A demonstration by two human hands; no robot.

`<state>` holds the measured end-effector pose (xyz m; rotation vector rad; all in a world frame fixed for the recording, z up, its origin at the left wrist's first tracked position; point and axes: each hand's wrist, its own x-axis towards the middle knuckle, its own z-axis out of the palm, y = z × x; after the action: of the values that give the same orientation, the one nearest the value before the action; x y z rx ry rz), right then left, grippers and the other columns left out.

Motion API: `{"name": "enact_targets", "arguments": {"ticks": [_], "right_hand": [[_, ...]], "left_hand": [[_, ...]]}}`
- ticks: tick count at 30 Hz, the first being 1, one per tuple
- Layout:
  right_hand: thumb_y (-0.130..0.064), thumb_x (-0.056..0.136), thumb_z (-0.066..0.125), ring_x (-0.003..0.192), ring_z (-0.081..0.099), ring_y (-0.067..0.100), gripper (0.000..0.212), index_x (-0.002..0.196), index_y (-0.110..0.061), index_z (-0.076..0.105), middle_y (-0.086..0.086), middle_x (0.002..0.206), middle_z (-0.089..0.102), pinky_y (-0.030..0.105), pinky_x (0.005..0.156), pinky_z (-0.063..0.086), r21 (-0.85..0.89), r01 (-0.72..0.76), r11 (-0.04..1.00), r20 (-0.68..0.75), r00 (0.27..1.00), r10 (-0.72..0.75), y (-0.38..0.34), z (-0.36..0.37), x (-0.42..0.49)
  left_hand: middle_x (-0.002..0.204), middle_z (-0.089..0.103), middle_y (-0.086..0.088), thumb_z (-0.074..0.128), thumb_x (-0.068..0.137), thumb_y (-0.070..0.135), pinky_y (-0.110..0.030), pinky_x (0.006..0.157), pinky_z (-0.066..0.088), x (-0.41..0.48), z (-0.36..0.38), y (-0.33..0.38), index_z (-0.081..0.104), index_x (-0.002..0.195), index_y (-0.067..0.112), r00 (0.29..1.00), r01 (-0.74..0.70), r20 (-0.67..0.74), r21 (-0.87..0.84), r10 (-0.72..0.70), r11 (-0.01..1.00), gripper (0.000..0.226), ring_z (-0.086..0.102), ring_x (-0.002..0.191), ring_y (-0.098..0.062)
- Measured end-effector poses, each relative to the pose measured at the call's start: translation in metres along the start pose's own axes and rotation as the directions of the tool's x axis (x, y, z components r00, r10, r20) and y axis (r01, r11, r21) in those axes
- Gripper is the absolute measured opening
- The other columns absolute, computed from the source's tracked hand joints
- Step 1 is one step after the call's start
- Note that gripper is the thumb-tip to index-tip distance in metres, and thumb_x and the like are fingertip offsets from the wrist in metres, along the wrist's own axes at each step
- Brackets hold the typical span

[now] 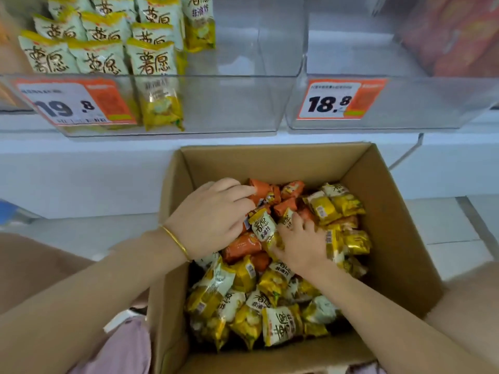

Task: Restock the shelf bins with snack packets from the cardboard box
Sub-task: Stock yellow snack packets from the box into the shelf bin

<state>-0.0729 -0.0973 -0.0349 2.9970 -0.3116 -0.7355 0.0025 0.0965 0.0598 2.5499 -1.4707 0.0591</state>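
An open cardboard box (399,217) in front of me holds several yellow snack packets (278,325) and orange snack packets (241,248) in a loose heap. My left hand (213,217), with a gold bangle at the wrist, reaches in from the left, fingers curled around orange packets at the heap's far side. My right hand (302,244) lies on the middle of the heap and grips a yellow-and-white packet (264,228) that stands up between both hands. Above, a clear shelf bin (229,103) holds upright yellow packets (151,60) in its left half.
A second clear bin (405,103) on the right carries an 18.8 price tag (340,99); red packaging (459,33) sits behind it. The left bin bears a 19.8 tag (73,103). White shelf front and pale floor tiles surround the box. My knees flank the box.
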Motion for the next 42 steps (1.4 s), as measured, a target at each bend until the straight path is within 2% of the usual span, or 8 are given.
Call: {"name": "enact_targets", "arguments": {"ticks": [7,14,17,20,25,33,39,42], "right_hand": [[-0.078,0.079,0.043,0.133,0.033,0.040,0.073,0.132,-0.028,0.050,0.019,0.152,0.024,0.052,0.102,0.031,-0.034,-0.090,0.995,0.111,0.989,0.093,-0.003,0.003,0.025],[-0.067,0.072,0.066,0.129,0.032,0.034,0.067,0.128,-0.031,0.056,0.006,0.141,0.032,0.046,0.102,0.037,0.450,-0.079,0.890,-0.002,0.996,0.089,0.007,-0.023,0.011],[-0.065,0.070,0.069,0.132,0.032,0.028,0.064,0.125,-0.033,0.058,0.002,0.139,0.033,0.044,0.108,0.035,0.734,0.012,0.679,-0.059,0.997,0.047,0.004,-0.047,-0.001],[-0.058,0.071,0.072,0.135,0.028,0.022,0.057,0.121,-0.037,0.058,0.000,0.142,0.031,0.042,0.112,0.031,0.809,0.134,0.572,-0.129,0.990,-0.049,-0.009,-0.065,-0.019],[-0.037,0.090,0.061,0.125,0.040,0.003,0.027,0.117,-0.037,0.055,-0.014,0.127,0.048,0.024,0.106,0.037,0.908,0.230,0.350,-0.200,0.972,-0.122,-0.010,-0.075,-0.032],[-0.002,0.062,0.073,0.103,0.064,0.028,0.078,0.136,-0.014,0.046,0.014,0.118,0.064,0.038,0.077,0.055,0.979,0.072,-0.190,-0.099,0.986,-0.132,0.007,-0.088,-0.019],[-0.008,0.067,0.073,0.107,0.065,0.029,0.061,0.124,-0.007,0.053,0.013,0.119,0.067,0.040,0.089,0.054,0.963,0.148,-0.226,-0.211,0.933,-0.291,-0.002,-0.102,-0.028],[-0.019,0.058,0.087,0.113,0.062,0.029,0.079,0.127,-0.009,0.050,0.013,0.123,0.064,0.039,0.090,0.052,0.958,0.206,-0.197,-0.261,0.912,-0.317,0.001,-0.107,-0.028]], "left_hand": [[0.117,0.066,-0.003,0.035,0.084,0.024,-0.042,0.074,0.055,0.008,0.019,-0.009,0.072,0.096,0.015,0.997,-0.028,0.065,-0.007,0.028,1.000,0.040,0.060,0.102,-0.024],[0.122,0.062,-0.002,0.037,0.094,0.028,-0.038,0.082,0.053,0.011,0.026,-0.003,0.063,0.117,0.015,0.982,0.181,0.056,-0.046,-0.179,0.982,0.037,0.058,0.107,-0.023],[0.143,0.043,-0.001,0.054,0.090,0.048,-0.039,0.101,0.044,0.015,0.025,-0.001,0.024,0.147,0.018,0.807,0.591,0.337,-0.441,-0.485,0.676,0.071,0.048,0.125,-0.017],[0.127,0.054,0.007,0.065,0.083,0.043,-0.035,0.092,0.051,0.020,0.015,0.002,0.025,0.142,0.020,0.718,0.644,0.485,-0.735,-0.500,0.211,0.075,0.057,0.110,-0.009],[0.111,0.060,0.004,0.070,0.083,0.025,-0.031,0.079,0.054,0.020,0.005,-0.002,0.035,0.126,0.019,0.707,0.578,0.417,-0.806,-0.571,0.128,0.055,0.061,0.097,-0.011],[0.097,0.054,0.015,0.069,0.084,0.028,-0.011,0.059,0.046,0.004,-0.001,-0.009,0.031,0.129,0.020,0.682,0.614,0.377,-0.761,-0.627,0.210,0.059,0.057,0.083,0.001],[0.106,0.057,0.019,0.066,0.087,0.025,-0.012,0.076,0.050,0.003,-0.010,-0.006,0.035,0.129,0.031,0.758,0.531,0.342,-0.818,-0.555,0.222,0.053,0.058,0.092,0.004],[0.117,0.064,0.003,0.068,0.084,0.023,-0.030,0.089,0.052,0.005,-0.015,-0.003,0.043,0.130,0.026,0.777,0.482,0.385,-0.873,-0.498,0.078,0.052,0.065,0.100,-0.011]]}}
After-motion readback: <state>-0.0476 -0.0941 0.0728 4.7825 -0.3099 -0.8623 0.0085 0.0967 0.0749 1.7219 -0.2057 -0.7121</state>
